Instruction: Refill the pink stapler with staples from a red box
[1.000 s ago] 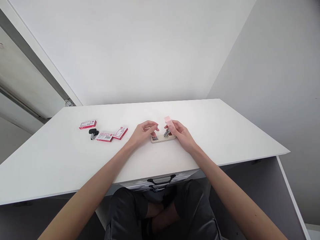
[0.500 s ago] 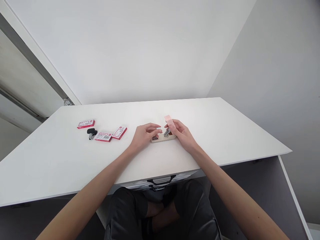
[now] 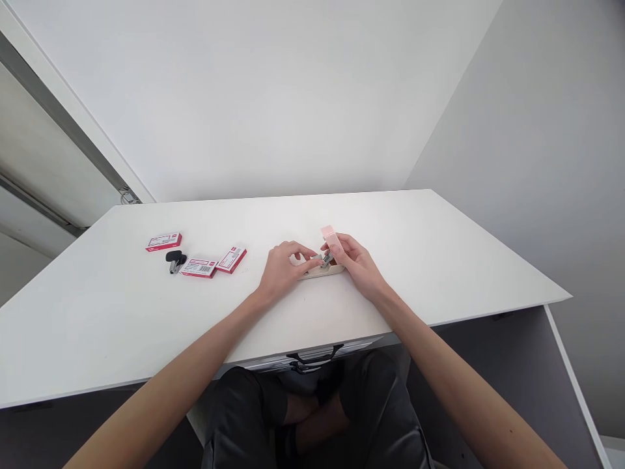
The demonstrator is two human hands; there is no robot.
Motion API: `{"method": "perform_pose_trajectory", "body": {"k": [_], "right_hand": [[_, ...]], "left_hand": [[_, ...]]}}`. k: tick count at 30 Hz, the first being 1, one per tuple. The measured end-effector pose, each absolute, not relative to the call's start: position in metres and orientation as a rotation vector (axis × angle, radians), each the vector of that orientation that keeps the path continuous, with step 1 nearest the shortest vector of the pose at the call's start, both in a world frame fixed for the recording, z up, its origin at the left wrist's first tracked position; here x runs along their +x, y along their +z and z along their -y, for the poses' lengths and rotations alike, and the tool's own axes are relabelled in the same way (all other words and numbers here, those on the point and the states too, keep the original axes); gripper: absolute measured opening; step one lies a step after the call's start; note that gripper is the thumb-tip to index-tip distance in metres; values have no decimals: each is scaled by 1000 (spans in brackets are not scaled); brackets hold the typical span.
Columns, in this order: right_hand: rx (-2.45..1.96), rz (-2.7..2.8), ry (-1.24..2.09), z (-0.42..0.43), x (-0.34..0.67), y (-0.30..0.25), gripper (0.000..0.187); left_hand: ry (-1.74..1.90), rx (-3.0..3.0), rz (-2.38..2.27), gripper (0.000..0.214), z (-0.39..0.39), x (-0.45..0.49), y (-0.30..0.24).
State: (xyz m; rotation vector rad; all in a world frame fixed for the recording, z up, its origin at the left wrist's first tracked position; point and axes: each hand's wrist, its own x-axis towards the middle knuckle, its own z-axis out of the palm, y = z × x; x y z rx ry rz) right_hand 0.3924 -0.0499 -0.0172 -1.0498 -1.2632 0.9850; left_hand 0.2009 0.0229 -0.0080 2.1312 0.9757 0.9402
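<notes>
A pink stapler (image 3: 329,242) stands opened on the white table (image 3: 439,260), its top flipped up and its cream base (image 3: 326,270) lying flat. My right hand (image 3: 355,259) is closed around the stapler from the right. My left hand (image 3: 282,267) reaches in from the left, fingers pinched at the metal staple channel (image 3: 325,259). Whether those fingers hold staples is too small to tell.
Three red-and-white staple boxes (image 3: 163,241) (image 3: 198,268) (image 3: 231,258) lie at the table's left, with a small black staple remover (image 3: 174,259) among them. A drawer handle (image 3: 315,355) shows under the table's front edge, above my lap.
My left hand has slid rightward from beside the base until its fingertips meet the staple channel. The right hand has stayed on the stapler.
</notes>
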Motion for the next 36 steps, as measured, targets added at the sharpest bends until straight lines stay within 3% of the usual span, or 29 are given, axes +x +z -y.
{"method": "perform_pose_trajectory", "body": {"k": [11,36], "right_hand": [[-983,1269,1045,51,389,-17,44],[-995,1287,1039,51,390,-20,40]], "left_hand": [[880,2120,-992,17,-17,204,-7],[830,2289,-958,18,-19,204,-17]]}}
